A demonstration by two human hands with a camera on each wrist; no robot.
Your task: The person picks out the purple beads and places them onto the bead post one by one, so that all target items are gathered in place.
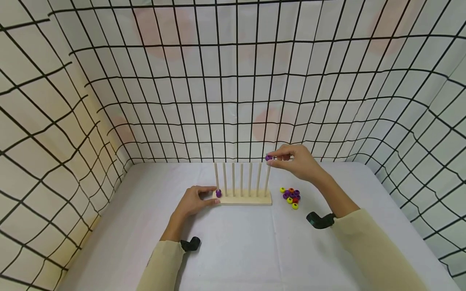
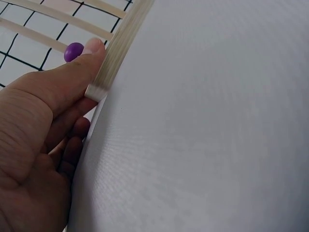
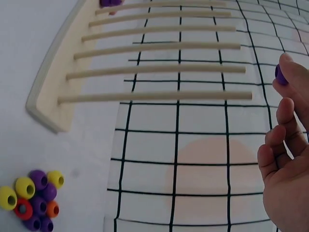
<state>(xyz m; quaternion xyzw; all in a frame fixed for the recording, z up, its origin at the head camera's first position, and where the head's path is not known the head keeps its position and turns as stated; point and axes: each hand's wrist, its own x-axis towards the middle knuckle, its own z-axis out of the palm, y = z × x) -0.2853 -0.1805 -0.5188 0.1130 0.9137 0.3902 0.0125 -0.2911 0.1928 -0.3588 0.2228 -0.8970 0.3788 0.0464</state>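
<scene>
A wooden peg board with several upright pegs stands on the table. My left hand grips its left end, thumb along the front edge and fingers behind. Close to that thumb, a purple bead sits low on the leftmost peg; the left wrist view also has this bead beside the thumb tip. Up at the tip of the rightmost peg, my right hand pinches another purple bead between thumb and forefinger. In the right wrist view, the pinched bead is just beyond the peg ends.
Right of the board lies a small pile of loose purple beads, mixed with yellow beads and a few red and orange ones. A white cloth covers the table. Black grid netting stands behind and along both sides.
</scene>
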